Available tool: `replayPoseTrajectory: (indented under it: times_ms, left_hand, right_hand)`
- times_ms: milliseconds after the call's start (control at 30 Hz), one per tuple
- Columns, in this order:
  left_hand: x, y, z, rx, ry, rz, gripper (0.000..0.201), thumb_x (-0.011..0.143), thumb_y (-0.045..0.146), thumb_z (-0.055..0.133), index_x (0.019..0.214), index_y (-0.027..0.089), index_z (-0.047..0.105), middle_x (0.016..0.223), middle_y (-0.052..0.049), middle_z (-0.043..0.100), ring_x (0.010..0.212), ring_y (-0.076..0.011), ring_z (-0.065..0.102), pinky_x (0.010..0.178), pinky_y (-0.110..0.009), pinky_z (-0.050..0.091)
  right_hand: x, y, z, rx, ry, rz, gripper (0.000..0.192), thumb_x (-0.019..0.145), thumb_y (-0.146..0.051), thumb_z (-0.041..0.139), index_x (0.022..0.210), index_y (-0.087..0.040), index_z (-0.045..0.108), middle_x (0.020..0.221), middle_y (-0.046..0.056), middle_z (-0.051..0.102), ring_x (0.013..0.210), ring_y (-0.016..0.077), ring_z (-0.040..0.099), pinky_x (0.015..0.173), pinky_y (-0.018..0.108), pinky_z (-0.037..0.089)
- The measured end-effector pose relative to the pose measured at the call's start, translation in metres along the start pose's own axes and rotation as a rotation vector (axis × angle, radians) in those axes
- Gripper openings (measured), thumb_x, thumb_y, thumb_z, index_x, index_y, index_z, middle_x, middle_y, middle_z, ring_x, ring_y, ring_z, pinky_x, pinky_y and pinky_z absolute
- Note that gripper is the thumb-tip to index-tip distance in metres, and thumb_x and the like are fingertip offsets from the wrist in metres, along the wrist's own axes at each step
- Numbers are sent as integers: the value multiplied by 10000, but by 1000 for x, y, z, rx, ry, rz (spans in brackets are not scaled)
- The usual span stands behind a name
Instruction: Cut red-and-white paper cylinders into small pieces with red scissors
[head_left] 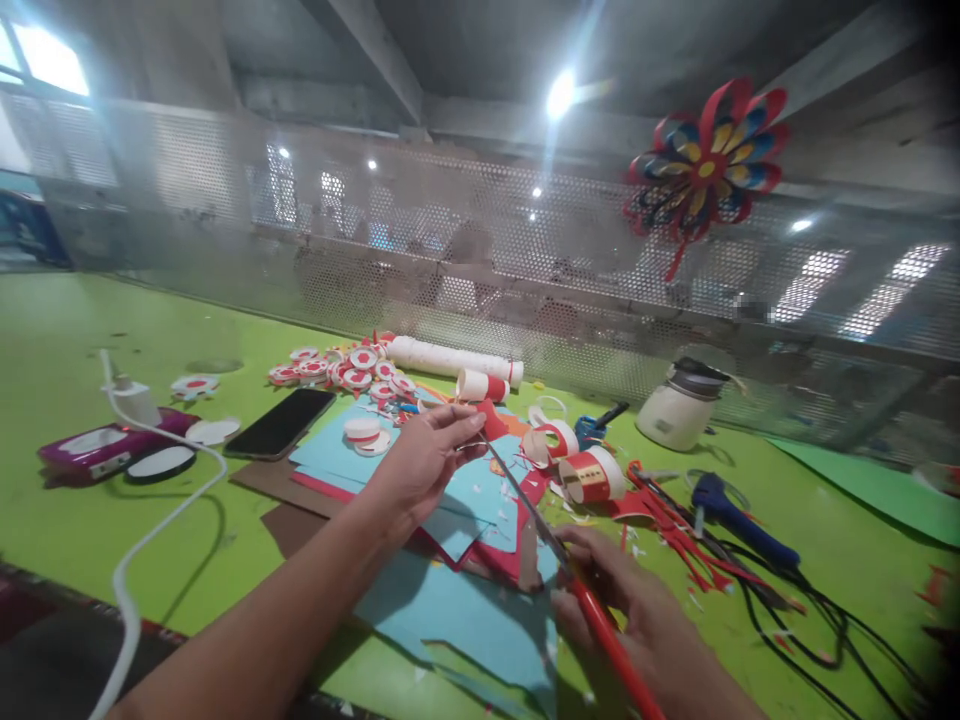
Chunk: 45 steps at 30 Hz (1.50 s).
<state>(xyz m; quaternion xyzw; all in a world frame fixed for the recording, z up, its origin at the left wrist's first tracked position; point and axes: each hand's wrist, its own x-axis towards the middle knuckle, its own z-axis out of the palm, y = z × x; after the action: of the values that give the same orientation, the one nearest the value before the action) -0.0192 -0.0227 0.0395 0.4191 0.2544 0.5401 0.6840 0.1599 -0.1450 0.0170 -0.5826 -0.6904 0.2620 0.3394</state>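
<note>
My right hand (622, 600) is closed around the red handles of a pair of scissors (534, 512). Their long blades point up and to the left. At the blade tips, my left hand (427, 455) has its fingers pinched together; whatever lies between them is too small or hidden to name. Light blue paper sheets (337, 450) are layered with red and brown ones beneath both hands. A white paper roll with a red band (366, 432) stands on the sheets, left of my left hand. Paper rings with red bands (592, 478) lie beyond my right hand.
Red-and-white paper discs (364, 358) pile up beside a long white tube (454, 360). A phone (281, 423) and a purple power strip (112, 443) with a white cable are left. At right sit a blue glue gun (742, 520), red paper strips (675, 525) and a white jug (679, 405).
</note>
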Motion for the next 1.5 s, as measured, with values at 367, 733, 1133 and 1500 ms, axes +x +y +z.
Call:
replayPoseTrajectory:
  times_ms: [367, 733, 1133, 1500]
  left_hand:
    - [-7, 4, 7, 16, 87, 37, 95, 662, 207, 692, 695, 143, 631, 748, -33, 629, 736, -123, 582, 674, -248, 456]
    - [-13, -2, 13, 77, -58, -25, 102, 700, 223, 662, 717, 125, 642, 718, -47, 644, 678, -109, 574, 626, -238, 418]
    - [-14, -5, 15, 84, -41, -38, 110, 697, 231, 663, 740, 132, 638, 745, -47, 644, 703, -117, 583, 616, -237, 407]
    - [-15, -5, 14, 66, -67, -29, 84, 722, 199, 628, 702, 118, 633, 706, -53, 635, 659, -112, 580, 559, -221, 391]
  right_hand:
    - [-5, 9, 10, 22, 191, -57, 298, 748, -398, 556, 1002, -243, 543, 784, 38, 638, 684, 193, 611, 614, 263, 497]
    - [-6, 24, 16, 104, 212, -54, 382, 791, -456, 501, 1074, -201, 528, 594, -10, 547, 567, 158, 570, 485, 217, 446]
    - [-7, 21, 16, 143, 221, -32, 339, 778, -402, 533, 1059, -213, 538, 598, -15, 537, 574, 151, 574, 452, 193, 434]
    - [-8, 14, 13, 56, 216, -9, 302, 788, -404, 509, 1026, -220, 539, 644, -13, 558, 576, 145, 564, 517, 207, 458]
